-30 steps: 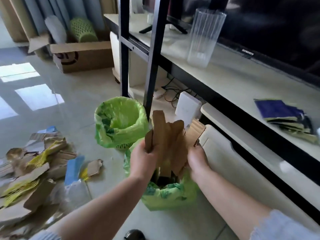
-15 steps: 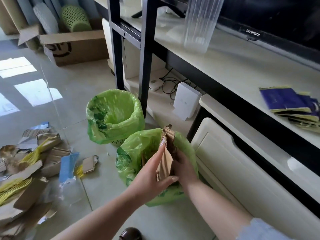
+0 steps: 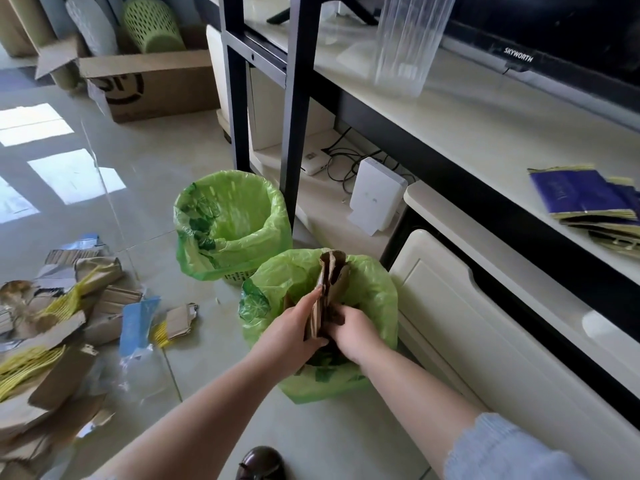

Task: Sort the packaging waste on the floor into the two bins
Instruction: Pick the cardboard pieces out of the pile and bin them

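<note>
Lying on the floor [image 3: 180, 382] at nine o'clock is the packaging waste [image 3: 65, 327], then the far bin [image 3: 230, 225] at eleven, and over the near bin [image 3: 375, 289] the left hand [image 3: 294, 336] and right hand [image 3: 351, 332] each grasp the upright cardboard bundle [image 3: 329, 289].

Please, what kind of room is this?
Most likely a home living room: a television stands on a long cream TV cabinet, with a router and cables below, and a glossy tiled floor.
</note>
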`<state>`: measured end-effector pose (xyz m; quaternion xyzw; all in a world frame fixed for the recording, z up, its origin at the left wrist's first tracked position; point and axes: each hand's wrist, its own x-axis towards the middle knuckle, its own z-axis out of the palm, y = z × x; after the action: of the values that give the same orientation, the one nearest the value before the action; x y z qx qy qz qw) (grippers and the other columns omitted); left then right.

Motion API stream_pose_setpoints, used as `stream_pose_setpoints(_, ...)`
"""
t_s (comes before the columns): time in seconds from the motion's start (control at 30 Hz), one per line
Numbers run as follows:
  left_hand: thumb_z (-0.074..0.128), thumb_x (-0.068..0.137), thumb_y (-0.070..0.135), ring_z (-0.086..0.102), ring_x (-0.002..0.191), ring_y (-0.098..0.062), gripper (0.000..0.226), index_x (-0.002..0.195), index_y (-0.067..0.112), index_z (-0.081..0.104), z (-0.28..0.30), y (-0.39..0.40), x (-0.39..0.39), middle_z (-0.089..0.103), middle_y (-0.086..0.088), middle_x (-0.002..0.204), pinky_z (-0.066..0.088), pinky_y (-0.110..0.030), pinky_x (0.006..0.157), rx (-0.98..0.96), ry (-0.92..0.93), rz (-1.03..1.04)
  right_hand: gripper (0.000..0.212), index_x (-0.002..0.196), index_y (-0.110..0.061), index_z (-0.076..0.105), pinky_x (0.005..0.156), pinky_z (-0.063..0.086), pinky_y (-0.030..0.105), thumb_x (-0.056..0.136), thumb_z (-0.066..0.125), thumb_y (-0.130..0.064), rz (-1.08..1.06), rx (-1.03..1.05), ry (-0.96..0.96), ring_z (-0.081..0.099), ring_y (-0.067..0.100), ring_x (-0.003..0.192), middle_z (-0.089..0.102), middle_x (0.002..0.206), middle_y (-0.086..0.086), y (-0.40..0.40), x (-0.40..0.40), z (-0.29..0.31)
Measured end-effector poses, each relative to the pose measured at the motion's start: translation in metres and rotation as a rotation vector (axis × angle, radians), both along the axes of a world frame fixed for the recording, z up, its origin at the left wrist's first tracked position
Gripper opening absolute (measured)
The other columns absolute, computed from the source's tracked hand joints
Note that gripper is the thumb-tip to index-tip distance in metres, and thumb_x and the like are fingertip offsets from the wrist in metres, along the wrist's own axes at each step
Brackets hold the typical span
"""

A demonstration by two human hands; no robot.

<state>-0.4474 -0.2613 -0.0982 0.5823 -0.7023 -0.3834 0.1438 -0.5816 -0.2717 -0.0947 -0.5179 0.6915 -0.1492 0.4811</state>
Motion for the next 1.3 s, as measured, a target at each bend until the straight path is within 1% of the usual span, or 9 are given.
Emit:
stream_pose_setpoints(0.13,0.076,0.071,0.037,0.032,0.138,-0.016,0.099,0.149,0.028,0.017,0.002,-0.001,-0.001,0.032,0.002,0.151,0.027,-0.029,0.112,0.045,0.051,0.035,0.025,0.112,-0.020,0.064,0.088,0.052,0.040,0.090,0.054,-0.027,-0.114,-0.007,0.019,0.062,0.026,0.097,0.069,0.108,0.004,-0.001,-0.003,0.006)
stream_pose_setpoints(0.3,0.081,0.067,0.033,0.022,0.141,-0.010,0.107,0.148,0.035,0.012,0.028,0.013,0.015,0.024,0.006,0.153,0.025,-0.038,0.115,0.046,0.361,0.182,0.055,0.142,-0.026,0.038,0.106,0.032,0.030,0.091,0.058,-0.018,-0.225,-0.275,-0.051,0.037,0.017,0.136,0.041,0.145,-0.005,0.013,-0.009,0.039)
stream_pose_setpoints(0.6,0.074,0.076,0.018,0.063,0.102,-0.005,0.042,0.115,0.019,0.059,0.084,0.053,0.101,0.067,0.002,0.112,0.052,-0.017,0.083,-0.018,0.646,0.509,0.039,0.125,-0.033,0.054,0.094,0.046,0.020,0.091,0.056,-0.013,-0.050,-0.503,-0.270,0.056,0.008,0.113,0.055,0.120,-0.016,0.039,0.063,0.098)
stream_pose_setpoints(0.73,0.072,0.079,0.012,0.065,0.094,-0.007,0.034,0.112,0.012,0.061,0.086,0.082,0.166,0.069,-0.005,0.106,0.052,-0.014,0.076,-0.075,0.665,0.701,0.038,0.123,-0.026,0.056,0.100,0.046,0.040,0.090,0.056,-0.007,0.138,-0.457,-0.328,0.057,0.024,0.114,0.063,0.119,-0.002,0.054,0.136,0.103)
stream_pose_setpoints(0.87,0.071,0.080,0.014,0.065,0.091,-0.006,0.032,0.111,0.011,0.062,0.087,0.109,0.235,0.069,-0.002,0.103,0.054,-0.015,0.073,-0.092,0.645,0.850,0.037,0.119,-0.027,0.056,0.106,0.039,0.029,0.089,0.056,-0.005,0.310,-0.393,-0.365,0.049,0.010,0.125,0.057,0.130,-0.001,0.060,0.201,0.092)
stream_pose_setpoints(0.97,0.069,0.082,0.012,0.064,0.089,-0.009,0.031,0.112,0.010,0.060,0.092,0.126,0.285,0.068,-0.006,0.105,0.053,-0.014,0.065,-0.080,0.660,0.976,0.036,0.116,-0.027,0.057,0.092,0.045,0.020,0.089,0.055,-0.005,0.390,-0.340,-0.357,0.054,0.016,0.121,0.061,0.123,0.001,0.064,0.239,0.088)
stream_pose_setpoints(1.03,0.068,0.083,0.011,0.063,0.090,-0.011,0.035,0.116,0.008,0.058,0.096,0.138,0.319,0.066,-0.007,0.109,0.050,-0.014,0.065,-0.084,0.635,1.058,0.035,0.116,-0.028,0.058,0.088,0.048,0.024,0.089,0.055,-0.006,0.444,-0.302,-0.324,0.056,0.023,0.117,0.063,0.120,0.006,0.066,0.261,0.088)
stream_pose_setpoints(1.13,0.067,0.083,0.012,0.061,0.096,-0.016,0.036,0.117,0.008,0.057,0.102,0.153,0.364,0.065,-0.008,0.112,0.046,-0.020,0.068,-0.107,0.612,1.148,0.033,0.119,-0.027,0.059,0.102,0.040,0.029,0.089,0.058,-0.013,0.552,-0.301,-0.230,0.049,0.015,0.126,0.058,0.129,0.002,0.064,0.289,0.090)
stream_pose_setpoints(1.3,0.067,0.084,0.012,0.060,0.100,-0.020,0.034,0.117,0.010,0.058,0.086,0.149,0.415,0.065,-0.010,0.113,0.045,-0.028,0.079,-0.084,0.519,1.174,0.036,0.125,-0.019,0.058,0.095,0.036,0.022,0.089,0.059,-0.016,0.674,-0.310,-0.103,0.047,0.014,0.127,0.056,0.132,0.001,0.041,0.341,0.079)
